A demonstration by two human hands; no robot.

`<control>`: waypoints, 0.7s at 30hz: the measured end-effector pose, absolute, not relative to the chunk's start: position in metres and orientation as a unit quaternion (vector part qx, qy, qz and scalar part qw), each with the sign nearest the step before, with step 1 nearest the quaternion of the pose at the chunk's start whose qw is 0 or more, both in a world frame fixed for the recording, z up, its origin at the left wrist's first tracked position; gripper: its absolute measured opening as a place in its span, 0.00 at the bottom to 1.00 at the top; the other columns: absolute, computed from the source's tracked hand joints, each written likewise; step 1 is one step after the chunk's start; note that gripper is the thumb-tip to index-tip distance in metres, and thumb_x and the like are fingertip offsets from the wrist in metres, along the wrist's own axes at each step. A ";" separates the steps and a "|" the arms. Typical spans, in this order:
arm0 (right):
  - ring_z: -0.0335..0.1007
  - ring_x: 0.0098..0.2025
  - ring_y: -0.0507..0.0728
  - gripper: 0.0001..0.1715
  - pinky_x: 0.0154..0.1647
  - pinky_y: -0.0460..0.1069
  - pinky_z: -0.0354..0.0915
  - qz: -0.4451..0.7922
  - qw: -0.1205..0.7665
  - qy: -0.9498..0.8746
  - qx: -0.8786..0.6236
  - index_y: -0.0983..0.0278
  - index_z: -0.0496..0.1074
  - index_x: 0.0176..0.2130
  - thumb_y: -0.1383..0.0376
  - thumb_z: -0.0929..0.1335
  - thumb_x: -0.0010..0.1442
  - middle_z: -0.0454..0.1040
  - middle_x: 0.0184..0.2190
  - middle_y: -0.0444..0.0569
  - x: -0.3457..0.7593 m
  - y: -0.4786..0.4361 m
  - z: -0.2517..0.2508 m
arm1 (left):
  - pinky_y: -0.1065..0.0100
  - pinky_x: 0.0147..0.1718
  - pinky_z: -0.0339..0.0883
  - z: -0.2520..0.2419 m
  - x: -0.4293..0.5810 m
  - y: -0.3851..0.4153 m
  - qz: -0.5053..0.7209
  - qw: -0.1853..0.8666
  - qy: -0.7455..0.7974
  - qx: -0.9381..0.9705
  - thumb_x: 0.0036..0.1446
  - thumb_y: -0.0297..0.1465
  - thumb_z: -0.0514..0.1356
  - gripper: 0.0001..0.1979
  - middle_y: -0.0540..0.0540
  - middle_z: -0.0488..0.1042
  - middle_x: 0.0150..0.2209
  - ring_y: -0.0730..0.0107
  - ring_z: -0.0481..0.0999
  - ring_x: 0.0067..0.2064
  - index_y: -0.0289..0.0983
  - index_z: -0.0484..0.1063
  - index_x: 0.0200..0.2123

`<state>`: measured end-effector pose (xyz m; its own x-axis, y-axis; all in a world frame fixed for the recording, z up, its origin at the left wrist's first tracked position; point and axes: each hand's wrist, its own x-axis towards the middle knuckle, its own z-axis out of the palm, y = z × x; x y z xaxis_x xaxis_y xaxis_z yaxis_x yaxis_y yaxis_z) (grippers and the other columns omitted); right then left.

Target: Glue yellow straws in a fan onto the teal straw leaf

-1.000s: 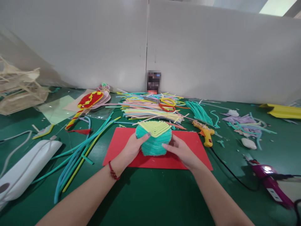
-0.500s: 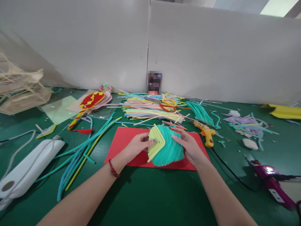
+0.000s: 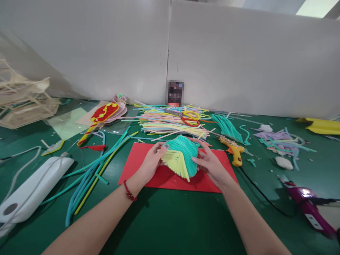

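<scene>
Between my hands is a craft piece of bent pipe cleaners (image 3: 183,154), teal over most of it with a pale yellow V-shaped band at the lower left. My left hand (image 3: 152,161) grips its left edge, thumb on top near the join of the two colours. My right hand (image 3: 212,164) is at the right edge, thumb against the teal face and fingers partly behind. The piece is held above a red sheet (image 3: 135,166) lying on the green table. Its underside is hidden.
Behind the sheet lies a pile of pastel pipe cleaners (image 3: 172,124) with scissors (image 3: 190,117) on top. To the right are a yellow glue gun (image 3: 235,152) with its cord and a purple tool (image 3: 308,203). Loose pipe cleaners (image 3: 101,170) and a white power strip (image 3: 34,187) lie left.
The craft piece has been turned counterclockwise, so its yellow band moved from the left side to the lower left and front. Both hands still hold it over the red sheet.
</scene>
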<state>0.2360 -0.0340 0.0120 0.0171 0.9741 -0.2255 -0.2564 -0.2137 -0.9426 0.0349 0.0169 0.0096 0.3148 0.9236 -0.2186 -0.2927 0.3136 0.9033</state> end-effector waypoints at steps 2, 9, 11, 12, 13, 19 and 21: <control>0.73 0.38 0.56 0.49 0.38 0.50 0.69 0.571 0.536 -0.358 -0.509 0.53 0.55 0.62 0.61 0.76 0.45 0.76 0.37 0.44 0.238 -0.032 0.009 | 0.72 0.28 0.67 0.010 0.034 0.018 0.439 0.677 0.421 0.415 0.46 0.41 0.67 0.18 0.52 0.71 0.31 0.71 0.73 0.32 0.39 0.69 0.37; 0.74 0.40 0.59 0.49 0.47 0.57 0.68 0.452 0.534 -0.409 -0.586 0.56 0.57 0.61 0.56 0.75 0.44 0.76 0.31 0.43 0.237 -0.028 0.001 | 0.68 0.35 0.66 0.010 0.035 0.017 0.449 0.565 0.460 0.517 0.52 0.40 0.61 0.12 0.48 0.74 0.34 0.64 0.73 0.38 0.39 0.71 0.36; 0.74 0.40 0.59 0.47 0.48 0.57 0.67 0.431 0.534 -0.427 -0.589 0.56 0.58 0.60 0.55 0.75 0.45 0.76 0.31 0.43 0.236 -0.028 -0.001 | 0.68 0.32 0.65 0.009 0.034 0.018 0.426 0.572 0.463 0.527 0.51 0.39 0.62 0.14 0.49 0.74 0.30 0.64 0.73 0.34 0.39 0.71 0.39; 0.73 0.40 0.58 0.46 0.49 0.57 0.67 0.424 0.534 -0.432 -0.591 0.57 0.59 0.60 0.55 0.75 0.45 0.76 0.32 0.43 0.236 -0.028 -0.001 | 0.68 0.29 0.64 0.009 0.034 0.019 0.410 0.578 0.468 0.528 0.51 0.38 0.62 0.16 0.50 0.72 0.27 0.65 0.73 0.31 0.38 0.71 0.42; 0.73 0.41 0.58 0.46 0.49 0.57 0.66 0.420 0.532 -0.435 -0.593 0.57 0.59 0.60 0.55 0.75 0.45 0.76 0.32 0.44 0.236 -0.028 -0.002 | 0.68 0.27 0.62 0.008 0.033 0.020 0.394 0.582 0.474 0.530 0.50 0.38 0.63 0.19 0.52 0.71 0.23 0.65 0.71 0.28 0.38 0.70 0.45; 0.72 0.37 0.56 0.37 0.46 0.55 0.68 0.376 0.544 -0.484 -0.573 0.56 0.61 0.58 0.56 0.72 0.51 0.74 0.43 0.49 0.234 -0.024 -0.011 | 0.68 0.28 0.60 0.013 0.034 0.013 0.359 0.501 0.507 0.603 0.54 0.35 0.59 0.31 0.52 0.70 0.22 0.64 0.70 0.27 0.38 0.58 0.61; 0.71 0.37 0.54 0.35 0.44 0.54 0.68 0.359 0.549 -0.501 -0.564 0.56 0.62 0.57 0.57 0.71 0.52 0.72 0.47 0.51 0.233 -0.022 -0.014 | 0.68 0.27 0.59 0.018 0.035 0.008 0.337 0.428 0.528 0.651 0.57 0.35 0.56 0.31 0.52 0.71 0.22 0.64 0.70 0.25 0.39 0.55 0.63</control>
<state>0.2325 -0.0215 -0.0141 0.2410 0.9597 0.1447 0.1706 0.1049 -0.9797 0.0347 0.0085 0.0180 0.2154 0.9764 -0.0133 0.3988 -0.0755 0.9139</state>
